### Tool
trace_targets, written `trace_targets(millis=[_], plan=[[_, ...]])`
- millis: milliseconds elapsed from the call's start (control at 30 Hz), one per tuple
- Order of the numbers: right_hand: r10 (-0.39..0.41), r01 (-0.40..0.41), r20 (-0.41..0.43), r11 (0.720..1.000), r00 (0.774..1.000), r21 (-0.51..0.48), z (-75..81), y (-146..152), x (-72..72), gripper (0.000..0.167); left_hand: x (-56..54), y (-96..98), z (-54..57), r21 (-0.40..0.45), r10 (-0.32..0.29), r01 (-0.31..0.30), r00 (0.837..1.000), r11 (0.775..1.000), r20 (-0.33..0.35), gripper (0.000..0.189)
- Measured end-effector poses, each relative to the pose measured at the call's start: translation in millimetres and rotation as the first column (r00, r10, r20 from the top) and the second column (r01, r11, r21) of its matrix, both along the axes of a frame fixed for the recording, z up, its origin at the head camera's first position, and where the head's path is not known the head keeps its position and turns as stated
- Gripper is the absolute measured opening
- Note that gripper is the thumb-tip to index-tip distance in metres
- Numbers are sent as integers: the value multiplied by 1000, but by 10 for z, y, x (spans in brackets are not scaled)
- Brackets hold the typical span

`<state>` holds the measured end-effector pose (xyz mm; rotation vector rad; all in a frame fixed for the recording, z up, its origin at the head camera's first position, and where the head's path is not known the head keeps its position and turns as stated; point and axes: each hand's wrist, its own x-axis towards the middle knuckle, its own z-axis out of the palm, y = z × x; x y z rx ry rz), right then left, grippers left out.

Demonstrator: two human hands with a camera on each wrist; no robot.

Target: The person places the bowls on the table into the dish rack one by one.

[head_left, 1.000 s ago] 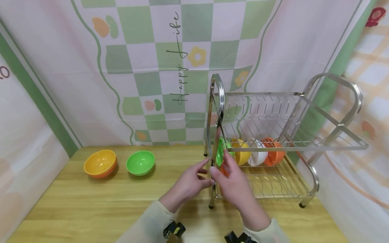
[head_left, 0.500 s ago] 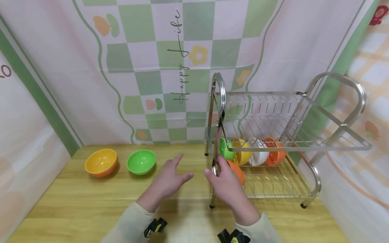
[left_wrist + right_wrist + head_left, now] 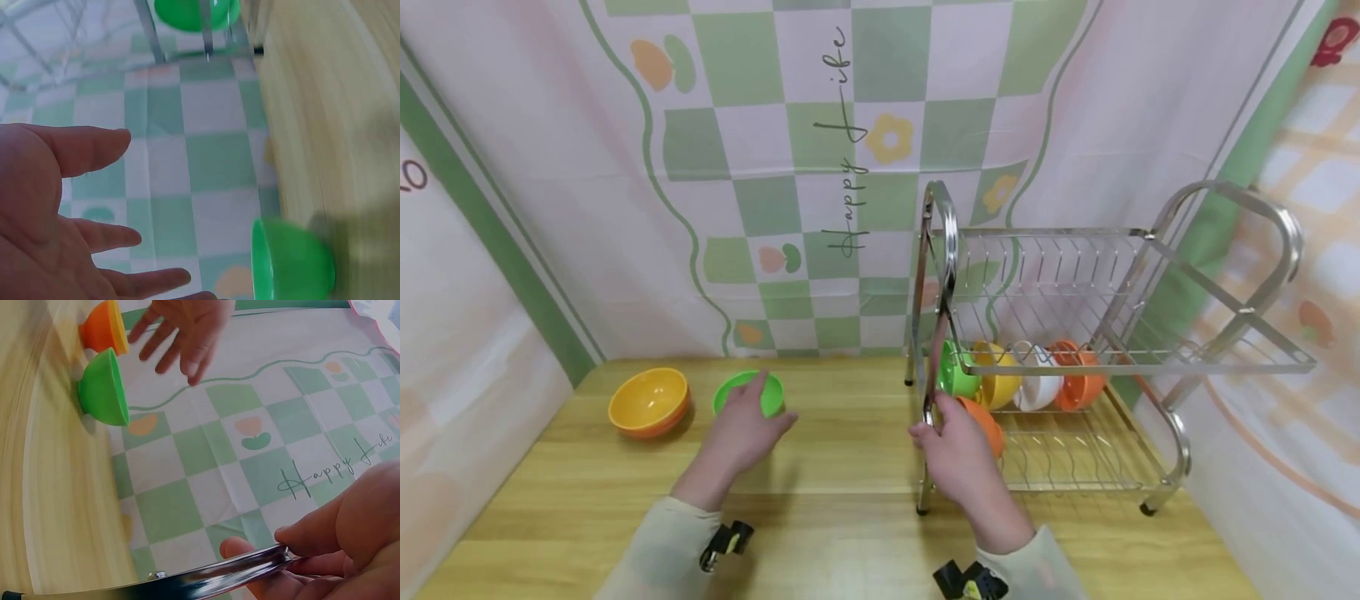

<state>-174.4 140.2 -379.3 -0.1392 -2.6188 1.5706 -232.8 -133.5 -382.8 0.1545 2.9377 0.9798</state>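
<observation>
My left hand point(image 3: 737, 437), fingers spread and holding nothing, hovers over a small green bowl point(image 3: 772, 396) on the wooden table, covering part of it in the head view. The left wrist view shows this bowl point(image 3: 300, 265) below the fingertips, apart from them. With thumb and fingers, my right hand point(image 3: 958, 454) grips the front left post point(image 3: 219, 572) of a two-tier metal dish rack point(image 3: 1135, 367). Just behind that hand, an orange bowl point(image 3: 987, 427) sits tilted on the lower tier.
A yellow bowl with an orange outside point(image 3: 649, 402) stands left of the green one. Green point(image 3: 958, 375), yellow point(image 3: 1000, 387), white point(image 3: 1037, 392) and orange-red point(image 3: 1082, 387) dishes stand on edge at the back of the lower tier. A checkered curtain point(image 3: 816, 142) hangs behind the table point(image 3: 850, 533).
My left hand has moved left from the rack's post to over the green bowl. My right hand keeps its place at the post, and the orange bowl behind it shows more now.
</observation>
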Motion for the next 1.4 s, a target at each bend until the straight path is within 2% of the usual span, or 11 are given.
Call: trace_targets(millis=[300,467,600,733,900,1100,1233,1333,1400], plan=[[-16,16,15,1000,1000,16,1,7,-6,46,-209,-442,46,28,71,-73,994,997,84,88],[-13,12,17,1000,1000,15,2,3,-6,44,-285,-569,-11,134,71,-97,980,986,189,96],[-11,11,22,1000,1000,6,-1,2,-1,49,-315,-612,-80,267,54,-128,962,955,267,98],[-5,5,23,1000,1000,-2,-1,2,6,52,-339,-637,-162,435,17,-168,944,885,330,98],[3,-3,19,1000,1000,-31,-4,-3,3,53,-386,-664,-292,603,-15,-241,922,760,388,96],[8,-7,23,999,1000,-37,-14,-9,1,56,-445,-685,-440,697,-2,-323,906,641,422,92],[6,-5,19,999,1000,-35,-17,-4,-3,55,-490,-678,-549,757,-34,-342,901,556,432,93],[2,-1,12,999,1000,-32,-23,0,-11,52,-518,-663,-618,778,-38,-349,902,522,430,94],[2,-2,12,999,1000,-33,-25,2,-14,52,-530,-647,-643,776,-23,-354,903,522,428,94]])
